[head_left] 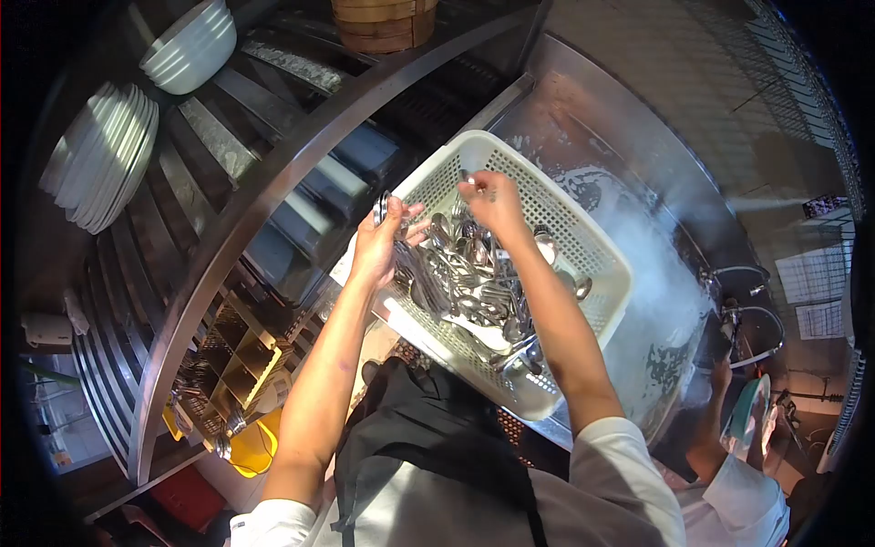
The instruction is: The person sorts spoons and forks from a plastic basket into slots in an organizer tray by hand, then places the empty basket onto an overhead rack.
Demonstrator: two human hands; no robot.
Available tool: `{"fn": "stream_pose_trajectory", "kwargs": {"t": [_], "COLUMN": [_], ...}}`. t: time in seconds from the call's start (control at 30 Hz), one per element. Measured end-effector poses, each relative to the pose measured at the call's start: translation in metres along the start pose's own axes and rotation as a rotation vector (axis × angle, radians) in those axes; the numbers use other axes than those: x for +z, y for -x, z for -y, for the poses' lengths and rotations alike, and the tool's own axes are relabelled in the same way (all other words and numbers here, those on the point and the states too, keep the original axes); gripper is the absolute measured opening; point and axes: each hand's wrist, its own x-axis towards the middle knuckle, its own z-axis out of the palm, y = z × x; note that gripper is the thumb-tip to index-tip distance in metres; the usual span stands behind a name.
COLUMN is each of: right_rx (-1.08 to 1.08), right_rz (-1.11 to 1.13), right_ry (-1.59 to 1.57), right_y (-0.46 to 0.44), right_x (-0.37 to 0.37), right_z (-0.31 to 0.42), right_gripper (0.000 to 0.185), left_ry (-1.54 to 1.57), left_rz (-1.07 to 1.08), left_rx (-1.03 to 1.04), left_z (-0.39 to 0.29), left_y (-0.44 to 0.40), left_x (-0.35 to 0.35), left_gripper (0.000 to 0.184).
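Note:
A white perforated plastic basket point(583, 237) sits in front of me with a heap of metal cutlery point(469, 283) in it, spoons and forks mixed. My left hand point(375, 244) is at the basket's left rim. Several spoons point(381, 208) stand bunched between its thumb and palm, while its other fingers reach out over the basket. Above the far part of the heap is my right hand point(495, 208), its fingers pinched on a piece of cutlery point(466, 176). Whether that piece is a spoon or a fork is unclear.
Steam rises from the wet metal sink counter point(638, 246) on the right, near a tap point(756, 290). A slatted metal shelf point(205, 137) at upper left bears stacked plates point(105, 159), bowls point(191, 50) and a bamboo steamer point(385, 23). A co-worker point(738, 497) at lower right holds a plate point(747, 415).

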Motion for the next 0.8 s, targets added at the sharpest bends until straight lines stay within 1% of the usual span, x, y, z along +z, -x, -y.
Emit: {"fn": "stream_pose_trajectory", "kwargs": {"t": [0.03, 0.1, 0.13, 0.17, 0.2, 0.23, 0.27, 0.3, 0.33, 0.37, 0.4, 0.43, 0.47, 0.53, 0.57, 0.63, 0.67, 0.77, 0.8], "right_rx": [-0.110, -0.055, -0.109, -0.164, 0.023, 0.017, 0.162, 0.307, 0.320, 0.316, 0.136, -0.043, -0.045, -0.019, -0.022, 0.017, 0.013, -0.054, -0.074], "right_rz": [-0.005, 0.155, 0.188, 0.222, 0.371, 0.373, 0.436, 0.497, 0.499, 0.504, 0.419, 0.317, 0.317, 0.395, 0.394, 0.498, 0.501, 0.489, 0.407], "right_ry": [-0.063, -0.310, -0.181, -0.054, -0.376, -0.376, -0.599, -0.821, -0.698, -0.697, -0.265, 0.161, 0.158, 0.474, 0.472, 0.465, 0.464, 0.362, 0.272], "right_y": [0.006, 0.023, 0.022, 0.018, 0.014, 0.009, 0.006, 0.000, -0.014, -0.024, -0.031, -0.035, -0.035, -0.024, -0.026, -0.025, -0.022, -0.019, -0.014], "right_x": [0.005, 0.001, 0.009, 0.018, 0.022, 0.023, 0.024, 0.023, 0.025, 0.034, 0.046, 0.057, 0.067, 0.082, 0.084, 0.082, 0.080, 0.067, 0.056], "right_z": [0.011, 0.055, 0.054, 0.050, 0.049, 0.047, 0.044, 0.040, 0.023, 0.002, -0.022, -0.039, -0.048, -0.056, -0.061, -0.064, -0.066, -0.071, -0.070], "right_gripper": [0.022, 0.021, 0.022, 0.023, 0.026, 0.026, 0.027, 0.028, 0.024, 0.024, 0.026, 0.029, 0.029, 0.019, 0.019, 0.014, 0.014, 0.017, 0.013], "left_ry": [-0.003, -0.029, -0.164, -0.165, -0.121, -0.076, -0.137, -0.138, -0.143, -0.146, -0.152, -0.153, -0.100, -0.057, -0.059, -0.003, 0.062, 0.083, 0.096], "left_rz": [0.003, 0.076, 0.180, 0.182, 0.148, 0.113, -0.039, -0.043, -0.084, -0.125, -0.138, -0.141, -0.129, -0.134, -0.135, -0.155, -0.161, -0.152, -0.164], "left_rx": [-0.003, 0.008, 0.109, 0.110, 0.170, 0.231, 0.210, 0.215, 0.200, 0.187, 0.153, 0.156, 0.151, 0.119, 0.121, 0.138, 0.125, 0.130, 0.129], "left_z": [0.001, 0.007, 0.010, 0.017, 0.019, 0.020, 0.023, 0.018, 0.011, 0.006, 0.004, 0.004, 0.004, -0.001, -0.005, -0.010, -0.011, -0.022, -0.028], "left_y": [-0.003, -0.014, -0.024, -0.031, -0.035, -0.038, -0.038, -0.032, -0.023, -0.015, -0.011, -0.010, -0.009, 0.003, 0.007, 0.014, 0.016, 0.023, 0.028], "left_x": [0.001, 0.003, -0.003, -0.005, -0.005, -0.007, -0.009, -0.003, 0.004, 0.008, 0.006, 0.002, -0.003, -0.007, -0.008, -0.013, -0.016, -0.020, -0.017], "left_gripper": [0.042, 0.043, 0.044, 0.044, 0.042, 0.040, 0.041, 0.041, 0.037, 0.033, 0.027, 0.027, 0.024, 0.019, 0.019, 0.019, 0.019, 0.021, 0.023]}}
